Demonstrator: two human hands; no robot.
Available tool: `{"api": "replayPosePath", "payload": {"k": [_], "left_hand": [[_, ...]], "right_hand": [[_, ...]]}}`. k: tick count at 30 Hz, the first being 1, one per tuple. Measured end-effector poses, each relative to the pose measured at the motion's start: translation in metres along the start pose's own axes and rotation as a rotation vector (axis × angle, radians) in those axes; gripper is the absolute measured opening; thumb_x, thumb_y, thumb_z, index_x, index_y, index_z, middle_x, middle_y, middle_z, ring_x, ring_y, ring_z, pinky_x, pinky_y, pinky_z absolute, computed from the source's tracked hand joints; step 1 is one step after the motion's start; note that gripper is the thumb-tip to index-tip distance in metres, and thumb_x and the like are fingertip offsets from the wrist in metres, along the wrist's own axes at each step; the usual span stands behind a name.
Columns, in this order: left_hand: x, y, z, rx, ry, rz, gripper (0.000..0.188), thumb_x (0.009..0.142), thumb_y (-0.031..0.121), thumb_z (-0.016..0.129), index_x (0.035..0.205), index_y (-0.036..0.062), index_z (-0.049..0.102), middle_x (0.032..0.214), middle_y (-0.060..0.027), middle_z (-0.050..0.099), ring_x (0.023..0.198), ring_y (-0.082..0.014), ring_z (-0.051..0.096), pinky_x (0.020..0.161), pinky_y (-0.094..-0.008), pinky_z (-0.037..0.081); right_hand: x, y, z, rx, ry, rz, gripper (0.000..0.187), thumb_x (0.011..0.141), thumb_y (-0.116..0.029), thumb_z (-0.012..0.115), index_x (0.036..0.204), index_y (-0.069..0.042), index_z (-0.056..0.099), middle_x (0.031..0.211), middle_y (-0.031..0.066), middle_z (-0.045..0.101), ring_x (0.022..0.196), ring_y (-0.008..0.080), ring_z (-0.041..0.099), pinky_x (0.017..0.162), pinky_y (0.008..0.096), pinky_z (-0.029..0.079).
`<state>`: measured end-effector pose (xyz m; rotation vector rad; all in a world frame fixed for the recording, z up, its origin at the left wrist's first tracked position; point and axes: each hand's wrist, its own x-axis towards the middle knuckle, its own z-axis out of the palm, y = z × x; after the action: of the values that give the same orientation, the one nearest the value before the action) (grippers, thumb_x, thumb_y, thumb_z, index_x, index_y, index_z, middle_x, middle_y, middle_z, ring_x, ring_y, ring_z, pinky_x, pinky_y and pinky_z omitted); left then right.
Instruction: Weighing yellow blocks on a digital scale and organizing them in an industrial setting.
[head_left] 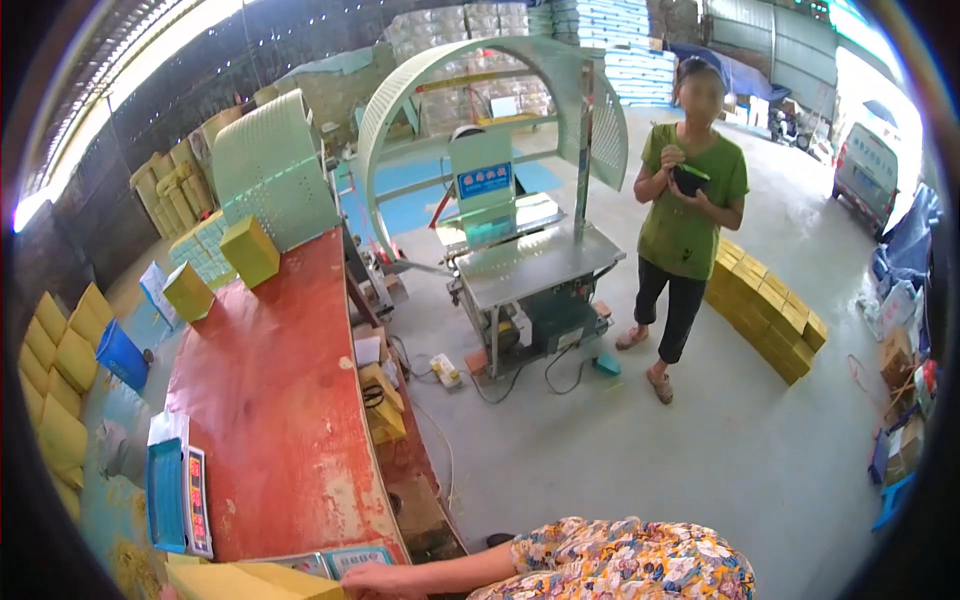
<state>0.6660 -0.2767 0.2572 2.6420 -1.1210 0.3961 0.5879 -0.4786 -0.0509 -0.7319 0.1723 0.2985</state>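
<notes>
A yellow block-shaped bundle (pixel 250 582) lies at the lower edge of the view, partly cut off. My right hand (pixel 375 578) holds its right end, with the fingers closed against it and partly hidden. The forearm comes in from the right, under a floral sleeve. At the bundle's left end only a sliver of skin shows, perhaps my left hand (pixel 168 592); its fingers cannot be made out. Just beyond the bundle is a panel with buttons (pixel 360 560). Farther left, a digital scale (pixel 198 500) with a blue tray and a lit red display stands on the table.
The red table (pixel 275 400) stretches ahead, with two yellow bundles (pixel 250 252) near its far end. A strapping machine (pixel 540 265) with a large arch stands beyond. To its right a person (pixel 690 190) in green holds a dark bowl, near stacked yellow bundles (pixel 765 310). A blue bin (pixel 122 355) stands left.
</notes>
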Motion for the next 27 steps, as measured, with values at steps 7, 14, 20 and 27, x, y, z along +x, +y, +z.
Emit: {"api": "replayPosePath", "payload": {"k": [7,14,20,27], "left_hand": [[0.027,-0.047,0.062,-0.454,-0.218,-0.079,0.062,0.096,0.037,0.056,0.144,0.0014,0.039,0.147,-0.0214,0.039,0.134,-0.0391,0.037,0.112,-0.0447,0.028],[0.061,-0.026,0.11,-0.863,-0.099,-0.075,0.06,0.098,0.038,0.051,0.145,0.0023,0.037,0.147,-0.0205,0.041,0.131,-0.0369,0.042,0.107,-0.0456,0.036],[0.123,0.022,0.168,-1.231,-0.038,-0.026,0.058,0.1,0.039,0.047,0.145,0.0031,0.036,0.146,-0.0197,0.042,0.128,-0.0351,0.047,0.102,-0.0464,0.043],[0.161,0.064,0.226,-1.468,0.142,-0.178,0.056,0.103,0.039,0.042,0.146,0.0041,0.035,0.145,-0.0187,0.043,0.124,-0.033,0.052,0.096,-0.0473,0.05]], "right_hand": [[0.003,-0.01,0.004,0.234,-0.113,0.001,0.035,0.097,-0.044,0.054,0.108,-0.011,0.057,0.087,-0.0002,0.061,0.072,0.0091,0.058,0.066,0.0242,0.046],[-0.02,-0.032,-0.005,0.101,-0.093,-0.102,0.043,0.091,-0.051,0.061,0.112,-0.016,0.045,0.11,0.0023,0.046,0.097,0.0157,0.047,0.078,0.0363,0.043],[-0.058,-0.095,-0.04,0.162,0.039,-0.268,0.048,0.09,-0.045,0.065,0.123,-0.016,0.045,0.114,0.002,0.051,0.108,0.0156,0.049,0.091,0.0369,0.042],[-0.073,-0.198,-0.128,0.15,0.014,-0.485,0.048,0.093,-0.042,0.06,0.128,-0.009,0.054,0.112,0.0021,0.062,0.104,0.0155,0.057,0.09,0.0353,0.046]]}}
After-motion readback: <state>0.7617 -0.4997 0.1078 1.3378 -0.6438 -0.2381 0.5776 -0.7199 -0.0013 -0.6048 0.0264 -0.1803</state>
